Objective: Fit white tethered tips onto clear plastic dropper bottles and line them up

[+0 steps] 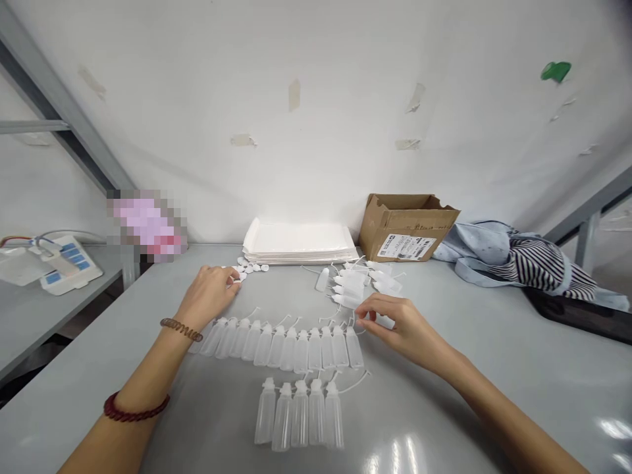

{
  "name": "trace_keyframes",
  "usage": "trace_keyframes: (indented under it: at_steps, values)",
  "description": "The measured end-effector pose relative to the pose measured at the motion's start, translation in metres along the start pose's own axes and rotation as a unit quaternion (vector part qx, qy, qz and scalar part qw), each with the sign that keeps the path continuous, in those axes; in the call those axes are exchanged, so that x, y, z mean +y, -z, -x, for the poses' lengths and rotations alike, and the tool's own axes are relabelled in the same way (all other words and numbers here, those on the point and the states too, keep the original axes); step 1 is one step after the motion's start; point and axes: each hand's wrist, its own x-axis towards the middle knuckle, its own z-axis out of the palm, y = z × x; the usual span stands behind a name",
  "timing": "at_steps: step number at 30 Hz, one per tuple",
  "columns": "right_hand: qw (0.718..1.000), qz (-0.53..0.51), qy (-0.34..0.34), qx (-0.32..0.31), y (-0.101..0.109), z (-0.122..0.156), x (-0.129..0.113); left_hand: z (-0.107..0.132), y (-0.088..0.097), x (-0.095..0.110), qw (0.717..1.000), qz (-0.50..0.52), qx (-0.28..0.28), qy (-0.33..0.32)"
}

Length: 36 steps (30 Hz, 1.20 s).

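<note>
My left hand (212, 289) is at a small pile of round white caps (255, 267), its fingers curled and their tips against a cap at the pile's near side. A row of several translucent squeeze bottles (276, 347) with thin cap straps lies below it. My right hand (397, 326) is just above the right end of that row, thumb and forefinger pinched together near the last bottle's top (351, 327). Whatever is in that pinch is too small to make out. Nearer to me lie several more bottles (299, 418) side by side. Behind my right hand is a loose heap of similar bottles (350, 283).
A stack of white sheets or trays (301, 240) stands against the wall, beside an open cardboard box (409, 230). Light blue and striped cloth (533, 260) lies at right on a dark object (577, 313). A white-and-blue device (72, 263) sits on a side surface at left.
</note>
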Motion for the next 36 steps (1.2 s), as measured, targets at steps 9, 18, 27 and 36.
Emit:
trace_keyframes:
  at_steps: [9, 18, 27, 36]
  values:
    - [0.991, -0.037, -0.002, -0.131, 0.002, 0.007, 0.000, 0.005, -0.002, 0.014, 1.000, -0.016, -0.018, -0.017]
    - [0.988, 0.011, -0.031, -0.153, -0.004, 0.009, -0.003, 0.007, -0.003, 0.021, 1.000, -0.001, -0.006, -0.020]
    - [0.983, 0.064, -0.034, -0.168, -0.006, 0.007, -0.007, 0.009, 0.001, 0.031, 0.997, 0.069, 0.034, -0.014]
    - [0.996, 0.029, 0.081, -0.037, -0.008, 0.009, -0.009, 0.033, 0.016, 0.070, 0.963, 0.264, -0.020, -0.054]
